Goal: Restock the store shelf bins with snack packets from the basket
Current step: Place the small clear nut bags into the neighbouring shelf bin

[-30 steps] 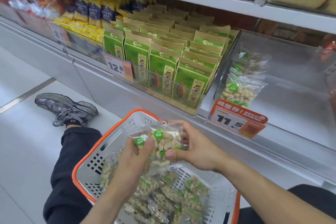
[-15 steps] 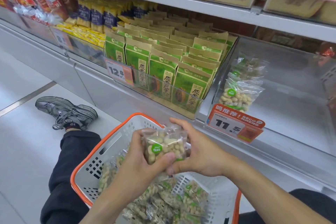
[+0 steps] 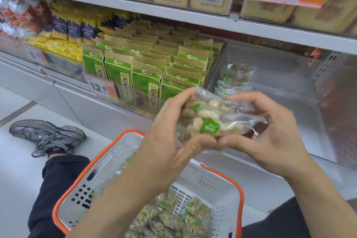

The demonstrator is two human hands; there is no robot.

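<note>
Both hands grasp clear nut packets (image 3: 210,120) with round green stickers, looks like two stacked, raised above the basket (image 3: 226,183). Left hand (image 3: 166,141) wraps the left end, thumb underneath, fingers curled over the top. Right hand (image 3: 270,133) pinches the right end, thumb meeting the left thumb below the pack.

Directly below the grip: the white basket with its orange rim, more of the same nut packets (image 3: 173,218) piled in its bottom. Left of and below the grip, a black trouser leg (image 3: 50,195) and a grey sneaker (image 3: 48,135) on the floor.

Just beyond the grip: the clear shelf bin (image 3: 289,87), mostly bare, with a few matching packets (image 3: 233,79) standing at its left side. Beyond-left of the grip, green sunflower-seed bags (image 3: 146,75) fill the neighbouring bin.

Step, as judged: transfer phase, packets lifted out, not yet placed. Next move calls for reaching forward over the bin's front lip and setting them beside the standing ones, upright with stickers facing out; slippery film could slide apart.
</note>
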